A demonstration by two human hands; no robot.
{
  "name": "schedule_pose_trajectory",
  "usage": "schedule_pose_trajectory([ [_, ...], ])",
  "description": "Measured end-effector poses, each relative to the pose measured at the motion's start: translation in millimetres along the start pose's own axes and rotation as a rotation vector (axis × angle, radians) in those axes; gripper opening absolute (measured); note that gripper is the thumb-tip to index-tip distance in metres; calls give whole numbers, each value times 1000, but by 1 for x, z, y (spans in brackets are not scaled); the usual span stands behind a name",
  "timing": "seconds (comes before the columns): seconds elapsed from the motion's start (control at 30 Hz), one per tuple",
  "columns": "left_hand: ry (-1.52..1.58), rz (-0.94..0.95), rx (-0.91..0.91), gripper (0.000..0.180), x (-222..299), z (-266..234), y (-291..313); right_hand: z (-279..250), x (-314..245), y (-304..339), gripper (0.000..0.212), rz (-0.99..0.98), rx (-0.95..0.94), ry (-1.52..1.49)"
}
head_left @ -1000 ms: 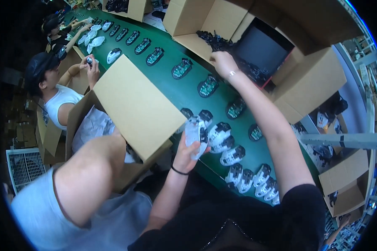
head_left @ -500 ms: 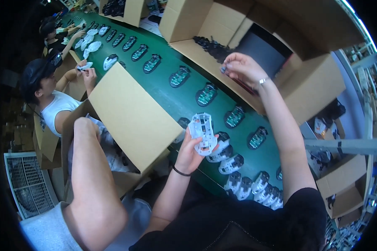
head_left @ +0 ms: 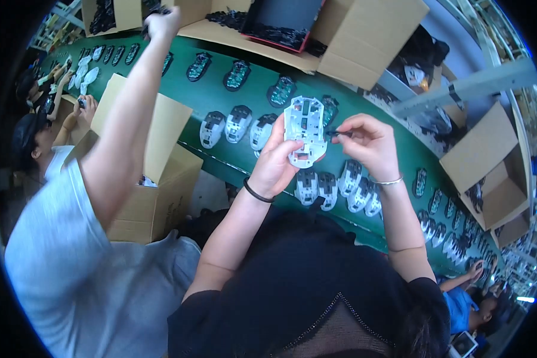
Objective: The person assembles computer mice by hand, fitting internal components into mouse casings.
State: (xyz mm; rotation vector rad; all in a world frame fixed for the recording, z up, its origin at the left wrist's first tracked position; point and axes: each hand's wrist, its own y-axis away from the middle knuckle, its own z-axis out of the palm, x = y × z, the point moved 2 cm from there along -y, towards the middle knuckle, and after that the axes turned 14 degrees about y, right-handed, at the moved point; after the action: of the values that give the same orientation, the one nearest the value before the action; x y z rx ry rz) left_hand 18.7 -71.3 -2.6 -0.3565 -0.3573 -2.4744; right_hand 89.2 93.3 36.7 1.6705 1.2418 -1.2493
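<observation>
My left hand (head_left: 274, 162) grips a white computer mouse shell (head_left: 305, 132), its hollow inner side facing up, thumb over the lower part. Close to the shell's right edge, my right hand (head_left: 371, 145) pinches a small dark part (head_left: 335, 133) between thumb and fingertips; its exact kind is too small to make out. Below the shell, several white-and-black mouse shells (head_left: 351, 195) sit in a cluster on the green bench. More of them, such as one white mouse shell (head_left: 238, 123), stand to the left.
Black mouse bases with green circuit boards (head_left: 237, 75) line the green bench (head_left: 179, 101). Behind them stands an open cardboard box (head_left: 364, 45) with dark parts and a black tray (head_left: 280, 24). A co-worker's arm (head_left: 125, 119) reaches across at left, beside another carton (head_left: 140, 209).
My right hand has come back from the cardboard box to the shell, with a small dark part pinched. My view has shifted right. The co-worker's arm at left now stretches toward the far boxes.
</observation>
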Motion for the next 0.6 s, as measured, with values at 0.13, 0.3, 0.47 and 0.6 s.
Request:
schedule_pose_trajectory([
  [0.13, -43, -30, 3, 67, -20, 6, 5, 1, -5, 31, 33, -322, 107, 522],
  [0.3, -105, -40, 5, 69, -30, 7, 8, 3, 1, 52, 29, -538, 209, 914],
  [0.47, -131, -56, 2, 70, -30, 6, 9, -3, -1, 49, 29, -547, 115, 1004],
  [0.6, -112, -68, 11, 71, -24, 7, 8, -3, 0, 46, 27, -522, 117, 1010],
])
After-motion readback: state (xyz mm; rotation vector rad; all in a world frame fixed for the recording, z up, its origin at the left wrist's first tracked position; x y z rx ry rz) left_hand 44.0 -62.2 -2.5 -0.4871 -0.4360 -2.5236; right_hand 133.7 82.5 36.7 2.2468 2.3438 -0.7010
